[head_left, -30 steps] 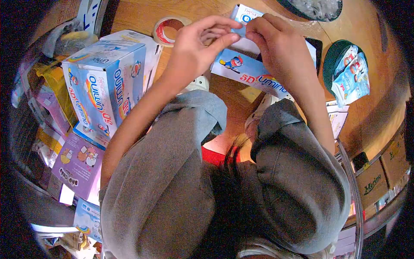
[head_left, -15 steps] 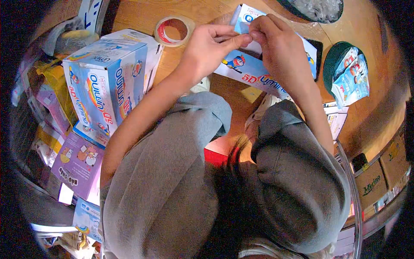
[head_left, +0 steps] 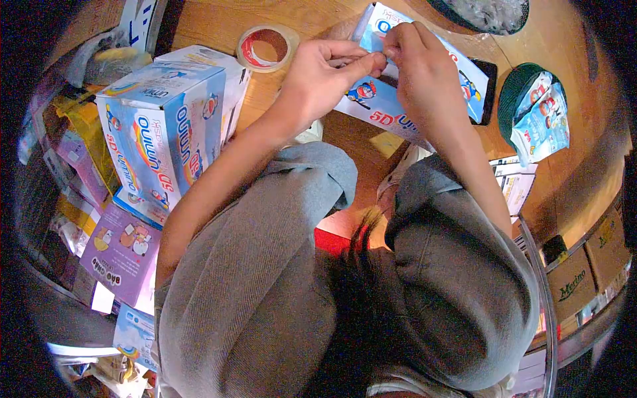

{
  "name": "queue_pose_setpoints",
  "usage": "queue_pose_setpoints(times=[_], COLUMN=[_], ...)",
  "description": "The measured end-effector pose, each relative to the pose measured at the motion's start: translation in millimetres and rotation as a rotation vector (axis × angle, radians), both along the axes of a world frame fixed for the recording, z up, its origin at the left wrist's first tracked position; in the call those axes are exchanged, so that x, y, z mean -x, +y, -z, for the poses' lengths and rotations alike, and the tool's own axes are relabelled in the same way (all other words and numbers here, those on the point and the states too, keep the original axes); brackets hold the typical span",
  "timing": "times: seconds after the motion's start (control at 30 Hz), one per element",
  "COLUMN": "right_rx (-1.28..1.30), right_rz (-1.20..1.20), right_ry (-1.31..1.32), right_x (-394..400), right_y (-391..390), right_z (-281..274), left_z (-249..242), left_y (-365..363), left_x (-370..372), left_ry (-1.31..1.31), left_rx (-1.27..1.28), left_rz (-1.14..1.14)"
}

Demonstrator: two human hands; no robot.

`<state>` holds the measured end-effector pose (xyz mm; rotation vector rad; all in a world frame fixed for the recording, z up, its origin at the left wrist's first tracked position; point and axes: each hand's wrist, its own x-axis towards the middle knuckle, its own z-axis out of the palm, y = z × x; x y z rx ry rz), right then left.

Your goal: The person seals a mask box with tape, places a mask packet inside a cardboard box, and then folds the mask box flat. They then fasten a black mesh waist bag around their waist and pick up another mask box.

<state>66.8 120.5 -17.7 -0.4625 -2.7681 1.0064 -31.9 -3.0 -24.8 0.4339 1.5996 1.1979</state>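
My left hand [head_left: 328, 76] and my right hand [head_left: 423, 69] meet over a blue and white "5D Mask" box [head_left: 361, 99] on the wooden floor. Thumb and fingers of each hand are pinched together. Whatever sits between the fingertips is too small or too hidden to name. The box lies slanted beneath both hands, and my right hand and forearm cover part of it. A roll of tape [head_left: 267, 48] lies just left of my left hand. Beyond the box's right end, a dark phone [head_left: 490, 93] shows partly.
On the left stand blue and white mask boxes [head_left: 152, 132], with a purple package [head_left: 123, 249] below. To the right, a dark green basket [head_left: 514, 99] holds printed packets [head_left: 544, 126]. Another basket [head_left: 517, 26] with clear plastic is at the top. Cardboard boxes [head_left: 574, 285] are at lower right.
The box under my hands has shifted slightly up and to the right. Both hands stay close together, still pinched, with only small finger movement.
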Motion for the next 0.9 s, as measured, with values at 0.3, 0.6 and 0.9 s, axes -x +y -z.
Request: queue_pose_setpoints(times=[0.3, 0.6, 0.9], right_rx=[0.139, 0.0, 0.088], right_rz=[-0.026, -0.228, -0.466], right_ry=[-0.017, -0.207, -0.208], right_x=[-7, -2, 8], right_y=[23, 24, 38], right_z=[-6, -16, -17], left_z=[-6, 1, 3], left_y=[-1, -4, -4], left_x=[0, -2, -3], left_ry=[-0.03, 0.004, 0.047], left_rx=[0.082, 0.003, 0.009], left_rz=[0.008, -0.011, -0.006])
